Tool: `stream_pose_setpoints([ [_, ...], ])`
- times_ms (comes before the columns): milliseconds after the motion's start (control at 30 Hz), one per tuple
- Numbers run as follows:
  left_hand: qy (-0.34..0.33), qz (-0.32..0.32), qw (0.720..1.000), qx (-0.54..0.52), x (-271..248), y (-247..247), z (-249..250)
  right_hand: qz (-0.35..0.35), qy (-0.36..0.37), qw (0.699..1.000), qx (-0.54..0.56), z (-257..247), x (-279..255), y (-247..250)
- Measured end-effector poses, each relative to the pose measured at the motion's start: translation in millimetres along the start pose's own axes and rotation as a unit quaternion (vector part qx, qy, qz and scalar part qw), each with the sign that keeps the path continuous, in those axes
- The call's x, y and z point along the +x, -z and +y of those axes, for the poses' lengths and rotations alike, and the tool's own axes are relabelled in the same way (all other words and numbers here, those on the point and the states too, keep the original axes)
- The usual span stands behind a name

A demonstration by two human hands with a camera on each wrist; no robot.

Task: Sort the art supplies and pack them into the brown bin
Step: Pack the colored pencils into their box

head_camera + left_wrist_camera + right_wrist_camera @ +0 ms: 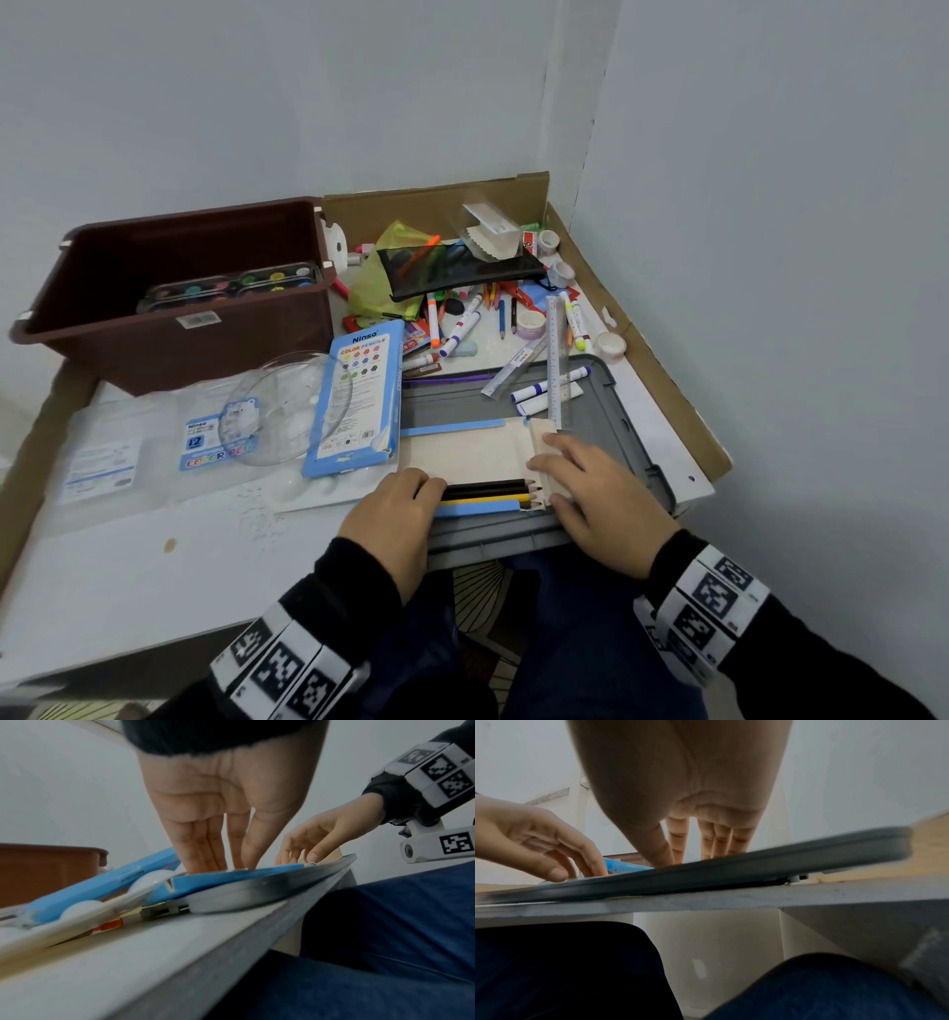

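Observation:
The brown bin [205, 354] stands at the back left with paint palettes [231, 288] inside. On the grey lid [631, 447] in front of me lies an opened cardboard pencil tray [467, 452] with a few coloured pencils [488, 493] along its near edge. My left hand [431, 488] [226, 866] rests its straight fingers on the pencils' left ends. At the tray's right end, the flat fingers of my right hand [544, 462] [695, 856] press on the end flap. The pencils' blue outer box [359, 401] lies just left of the tray.
A heap of markers, pencils and erasers [462, 318], a black mesh pouch [462, 267], rulers [554, 360] and tape rolls [611, 343] fill the back right corner. A clear round palette [277, 406] and plastic packaging lie in front of the bin. Walls close the back and right.

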State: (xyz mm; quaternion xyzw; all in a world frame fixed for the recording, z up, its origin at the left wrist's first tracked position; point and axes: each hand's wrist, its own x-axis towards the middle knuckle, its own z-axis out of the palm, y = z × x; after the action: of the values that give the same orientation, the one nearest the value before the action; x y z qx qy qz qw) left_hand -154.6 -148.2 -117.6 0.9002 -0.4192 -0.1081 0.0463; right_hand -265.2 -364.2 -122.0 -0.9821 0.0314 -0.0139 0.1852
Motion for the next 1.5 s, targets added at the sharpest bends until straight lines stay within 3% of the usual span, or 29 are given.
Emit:
stream_pose_setpoints([
  [733,-0.007,0.021,0.998,-0.060,5,7,-7,0.021,-0.005,0.999,0.041,4,4,2],
  [933,-0.017,-0.017,0.995,-0.097,14,19,-7,-0.050,-0.014,0.998,0.024,5,9,12],
  [1100,-0.038,0.014,0.986,-0.162,23,40,-6,-0.115,-0.018,0.992,0.043,7,19,32],
  [1333,-0.040,0.071,0.978,-0.194,62,89,-21,-0.140,-0.020,0.988,0.059,11,54,77],
  [1500,-0.005,0.071,0.990,-0.122,112,121,-48,-0.128,-0.030,0.991,0.030,9,117,95],
])
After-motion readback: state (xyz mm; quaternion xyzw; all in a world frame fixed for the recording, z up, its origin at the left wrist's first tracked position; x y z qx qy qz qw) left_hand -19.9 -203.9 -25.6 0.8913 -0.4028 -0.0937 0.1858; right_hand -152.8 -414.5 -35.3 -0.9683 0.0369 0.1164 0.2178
